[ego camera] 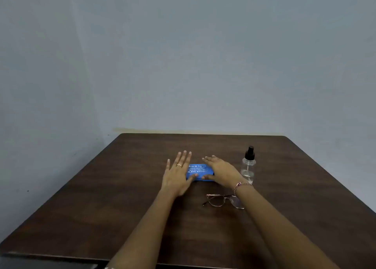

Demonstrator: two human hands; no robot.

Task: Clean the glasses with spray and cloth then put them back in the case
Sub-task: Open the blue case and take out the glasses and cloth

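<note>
On the table (pixel 305 187), the spread left hand (pixel 178 175) and right hand (pixel 220 172) are flanking the blue case (pixel 197 170), while the glasses (pixel 222 201), probably light and fragile, are inviting a frame-edge grip.

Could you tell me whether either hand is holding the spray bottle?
No, the spray bottle stands untouched on the table, apart from the open left hand and right hand.

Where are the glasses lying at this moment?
In the head view, the glasses lie on the table, right of centre, partly under the right forearm, nearer to the person than the blue case and the spray bottle.
</note>
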